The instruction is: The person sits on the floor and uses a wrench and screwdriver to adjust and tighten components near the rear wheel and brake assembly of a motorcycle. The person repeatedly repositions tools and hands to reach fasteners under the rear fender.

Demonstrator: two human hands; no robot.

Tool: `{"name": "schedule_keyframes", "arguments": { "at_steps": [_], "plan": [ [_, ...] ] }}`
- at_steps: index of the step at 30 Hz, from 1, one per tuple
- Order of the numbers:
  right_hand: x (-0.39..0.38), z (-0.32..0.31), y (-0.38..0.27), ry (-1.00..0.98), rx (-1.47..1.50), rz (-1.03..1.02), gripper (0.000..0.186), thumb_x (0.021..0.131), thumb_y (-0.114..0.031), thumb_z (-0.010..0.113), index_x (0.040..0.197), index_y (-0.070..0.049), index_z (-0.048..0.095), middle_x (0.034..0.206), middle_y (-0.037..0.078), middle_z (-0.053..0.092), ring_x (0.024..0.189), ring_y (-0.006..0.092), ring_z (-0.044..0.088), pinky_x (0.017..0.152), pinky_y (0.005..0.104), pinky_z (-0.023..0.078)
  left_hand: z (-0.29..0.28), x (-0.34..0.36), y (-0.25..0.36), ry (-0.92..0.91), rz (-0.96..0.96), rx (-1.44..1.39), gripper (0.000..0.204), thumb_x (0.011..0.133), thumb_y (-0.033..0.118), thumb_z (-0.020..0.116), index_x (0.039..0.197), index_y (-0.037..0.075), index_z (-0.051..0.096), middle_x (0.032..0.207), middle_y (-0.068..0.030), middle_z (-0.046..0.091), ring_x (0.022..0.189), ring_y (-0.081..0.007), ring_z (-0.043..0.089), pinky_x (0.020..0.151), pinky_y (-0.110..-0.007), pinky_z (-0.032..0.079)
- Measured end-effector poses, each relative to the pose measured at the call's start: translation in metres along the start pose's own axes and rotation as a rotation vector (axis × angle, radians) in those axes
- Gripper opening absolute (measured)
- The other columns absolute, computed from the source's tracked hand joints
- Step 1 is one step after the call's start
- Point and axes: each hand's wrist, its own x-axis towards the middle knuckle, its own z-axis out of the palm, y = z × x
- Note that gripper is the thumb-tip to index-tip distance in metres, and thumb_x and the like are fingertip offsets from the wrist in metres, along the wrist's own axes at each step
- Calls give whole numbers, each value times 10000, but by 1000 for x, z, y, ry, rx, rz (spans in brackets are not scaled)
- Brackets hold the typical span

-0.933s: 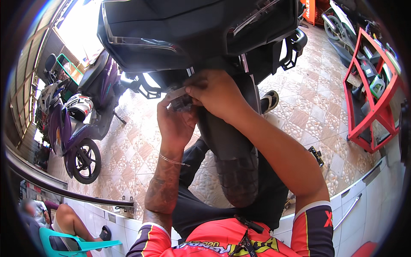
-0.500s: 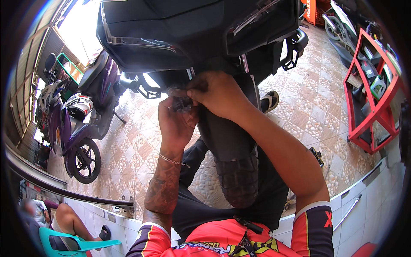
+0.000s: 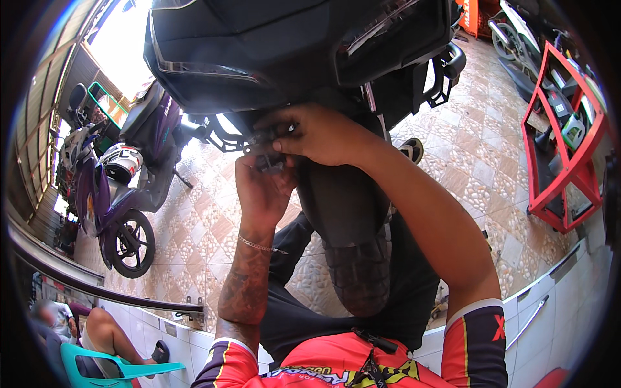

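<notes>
A small dark mechanical part (image 3: 272, 163) with an uneven outline sits between my two hands, left of the motorcycle's front fender (image 3: 333, 204). My left hand (image 3: 264, 194) is palm up beneath the part, its fingers curled around it. From the right, my right hand (image 3: 317, 136) reaches across the fender, thumb and fingers pinching at the part's upper side. Fingers cover much of the part, so its exact kind cannot be made out. Above both hands is the black front body panel (image 3: 259, 39). The knobbly front tyre (image 3: 357, 281) stands between my legs.
A purple scooter (image 3: 123, 174) with a white helmet (image 3: 121, 161) stands at left. To the right is a red metal rack (image 3: 537, 168) holding bottles. At lower left, a person sits on a teal chair (image 3: 97, 359). A low tiled ledge (image 3: 537, 317) runs behind me.
My right hand has shifted slightly left and down, and its fingers now reach farther over the part. The left hand stays nearly in place beneath it.
</notes>
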Motion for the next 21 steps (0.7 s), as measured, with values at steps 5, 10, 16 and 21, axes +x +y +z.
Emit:
{"name": "schedule_keyframes", "arguments": {
  "at_steps": [5,10,16,21],
  "plan": [
    [2,1,0,-83,146,35,380,938,-12,617,1316,-39,592,1052,112,698,728,117,668,727,271,549,-3,1,0,-44,12,28,415,961,417,444,1080,65,627,881,-110,679,620,-147,584,528,-257,429],
    [-1,-5,-7,-85,87,50,376,929,-53,646,1302,-34,603,1007,130,722,790,134,694,747,281,546,-5,1,0,-25,11,64,435,959,434,449,1091,56,620,880,-111,672,622,-132,570,523,-240,417],
    [-1,-3,-12,-28,25,45,381,903,-100,689,1278,-51,635,957,148,738,838,168,711,777,292,539,-8,-2,0,-32,33,63,440,997,456,445,1138,67,598,890,-95,652,634,-108,542,514,-222,402],
    [-1,-2,-11,28,17,91,371,831,-143,728,1190,-58,693,983,156,739,841,224,728,790,326,553,-7,-2,0,-94,65,145,435,1052,475,394,1179,105,584,895,-68,635,653,-81,535,511,-196,391]
  ]
}}
